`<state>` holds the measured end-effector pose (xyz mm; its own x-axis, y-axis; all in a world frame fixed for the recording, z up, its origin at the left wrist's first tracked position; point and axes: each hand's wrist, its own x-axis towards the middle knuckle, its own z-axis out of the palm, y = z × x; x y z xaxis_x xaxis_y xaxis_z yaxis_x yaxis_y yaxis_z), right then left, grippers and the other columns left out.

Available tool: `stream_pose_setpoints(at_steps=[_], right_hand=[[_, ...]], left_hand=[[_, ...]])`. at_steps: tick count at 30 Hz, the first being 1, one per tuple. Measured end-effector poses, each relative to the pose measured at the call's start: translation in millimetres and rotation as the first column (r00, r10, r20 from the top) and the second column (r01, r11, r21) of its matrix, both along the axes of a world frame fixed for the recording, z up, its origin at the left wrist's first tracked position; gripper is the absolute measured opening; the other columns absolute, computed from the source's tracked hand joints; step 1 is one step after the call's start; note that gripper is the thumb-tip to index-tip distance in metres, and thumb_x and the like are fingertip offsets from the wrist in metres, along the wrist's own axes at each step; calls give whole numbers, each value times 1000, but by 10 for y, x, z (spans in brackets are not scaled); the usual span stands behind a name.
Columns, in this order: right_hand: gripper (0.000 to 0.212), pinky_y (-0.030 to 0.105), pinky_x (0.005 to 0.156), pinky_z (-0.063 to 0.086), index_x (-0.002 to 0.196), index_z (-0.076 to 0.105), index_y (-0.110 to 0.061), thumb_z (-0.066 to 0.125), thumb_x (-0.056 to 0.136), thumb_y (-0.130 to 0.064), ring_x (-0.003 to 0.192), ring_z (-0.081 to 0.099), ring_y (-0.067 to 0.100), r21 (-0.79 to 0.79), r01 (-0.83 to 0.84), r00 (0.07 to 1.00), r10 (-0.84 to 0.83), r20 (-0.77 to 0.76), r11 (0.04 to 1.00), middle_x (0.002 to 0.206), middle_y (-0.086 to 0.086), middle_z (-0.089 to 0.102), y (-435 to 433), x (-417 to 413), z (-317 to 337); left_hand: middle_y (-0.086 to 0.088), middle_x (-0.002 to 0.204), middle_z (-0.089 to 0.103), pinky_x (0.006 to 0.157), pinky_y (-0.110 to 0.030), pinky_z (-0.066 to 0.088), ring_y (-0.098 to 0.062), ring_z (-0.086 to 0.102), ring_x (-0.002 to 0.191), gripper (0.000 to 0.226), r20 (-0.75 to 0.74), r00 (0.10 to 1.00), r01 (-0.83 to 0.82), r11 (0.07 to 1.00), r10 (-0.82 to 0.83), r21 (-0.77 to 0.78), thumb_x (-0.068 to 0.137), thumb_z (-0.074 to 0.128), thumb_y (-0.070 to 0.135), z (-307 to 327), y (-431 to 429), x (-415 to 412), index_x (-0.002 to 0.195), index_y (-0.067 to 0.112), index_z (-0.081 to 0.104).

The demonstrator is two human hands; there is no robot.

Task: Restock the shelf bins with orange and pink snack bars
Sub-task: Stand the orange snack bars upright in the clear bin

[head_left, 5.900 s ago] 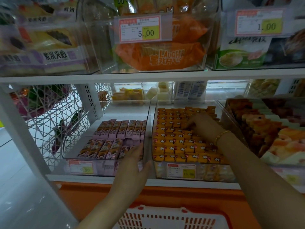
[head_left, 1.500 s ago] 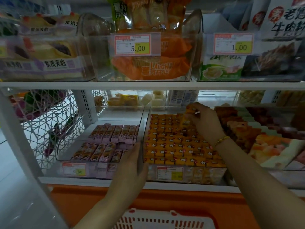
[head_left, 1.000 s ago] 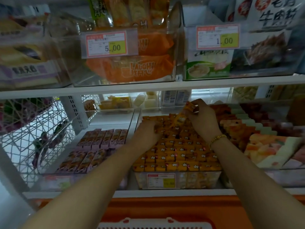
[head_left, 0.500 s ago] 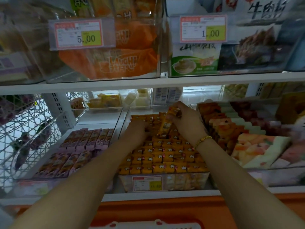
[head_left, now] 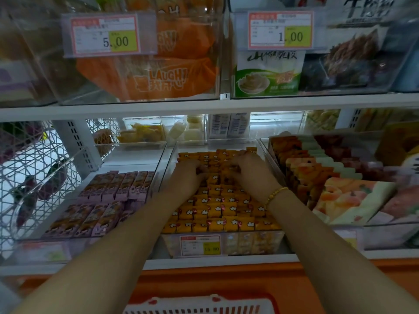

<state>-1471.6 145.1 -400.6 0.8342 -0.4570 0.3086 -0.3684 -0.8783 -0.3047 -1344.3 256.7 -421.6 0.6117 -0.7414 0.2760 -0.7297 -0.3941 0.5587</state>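
Presently, small orange foil-wrapped snack bars (head_left: pixel 217 209) fill the clear plastic bin (head_left: pixel 215 143): likely light, slick, crushable; pinch by the long sides. Left hand (head_left: pixel 188 177) and right hand (head_left: pixel 251 172) lie curled over the rear rows; whether either holds a bar, cannot tell.

Orange snack bars (head_left: pixel 217 214) fill the middle bin (head_left: pixel 215 143) in tight rows; pink snack bars (head_left: pixel 118 186) half-fill the left bin (head_left: pixel 129 158).

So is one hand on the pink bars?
No, the left hand and right hand are both on the orange bars, not the pink bars.
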Motion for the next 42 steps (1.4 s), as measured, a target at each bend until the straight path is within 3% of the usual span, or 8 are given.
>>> stream_pose_setpoints(at_steps=[10, 15, 20, 25, 32, 35, 37, 42], right_hand=[[30, 26, 97, 35, 123, 60, -14, 46, 97, -16, 119, 46, 23, -86, 30, 984, -44, -170, 996, 130, 12, 49, -124, 11, -165], [19, 29, 78, 45, 95, 67, -5, 54, 92, -18, 96, 59, 24, -94, 146, 969, -162, -187, 985, 103, 11, 63, -211, 4, -172], [22, 32, 81, 45, 116, 53, -10, 43, 96, -12, 98, 59, 25, -155, 94, 985, -114, -132, 984, 108, 12, 62, -169, -8, -250], [35, 24, 53, 33, 130, 42, -7, 41, 95, -2, 69, 47, 19, -18, 77, 995, -75, 72, 997, 88, 12, 59, -162, -113, -131], [16, 25, 37, 31, 100, 55, -7, 45, 98, -19, 46, 49, 18, -242, 28, 874, 94, 476, 970, 64, 6, 58, 218, -442, 170], [10, 23, 49, 45, 96, 52, -13, 46, 98, -20, 58, 55, 9, -35, -51, 814, 61, 577, 998, 72, 0, 60, 380, -582, 339], [8, 15, 58, 50, 89, 52, -18, 50, 97, -20, 66, 59, 6, 207, -116, 790, -36, 612, 972, 78, -1, 62, 450, -653, 435], [13, 26, 67, 59, 91, 59, -2, 53, 95, -13, 80, 71, 19, 750, -329, 863, -140, 486, 574, 85, 8, 70, 592, -822, 662]], left_hand=[[-6, 123, 62, 84, -15, 33, -19, 55, 113, 29, 163, 984, 84, 995, -74, -52, 95, 54, 18, -90, 16, -191, 122, 13, 61], [-5, 144, 44, 98, -15, 25, -17, 40, 131, 42, 227, 910, 314, 934, -347, 168, 101, 38, 25, -122, 21, -348, 142, 15, 40], [-8, 147, 41, 96, -25, 35, -22, 44, 127, 45, 158, 922, 283, 895, -353, 345, 104, 27, 30, -63, -20, -347, 147, 18, 30], [-11, 139, 49, 94, -25, 37, -23, 49, 123, 46, 74, 943, 277, 889, -324, 363, 104, 26, 31, -70, -27, -331, 148, 21, 27], [-1, 125, 59, 82, -15, 38, -11, 54, 112, 41, -108, 973, 213, 971, -202, 112, 98, 47, 33, 181, 221, -615, 137, 24, 45], [22, 93, 62, 65, 2, 39, 17, 55, 77, 21, -300, 929, 168, 970, -215, -175, 90, 62, 26, 327, 469, -765, 109, 34, 61], [16, 85, 66, 67, -4, 49, 11, 63, 71, 14, -527, 814, 74, 943, -244, -323, 85, 67, 18, 400, 667, -851, 91, 31, 63], [-7, 71, 72, 58, -18, 54, -16, 70, 65, 32, -682, 698, 12, 956, -217, -292, 69, 70, 33, 448, 1142, -992, 82, 3, 68]])
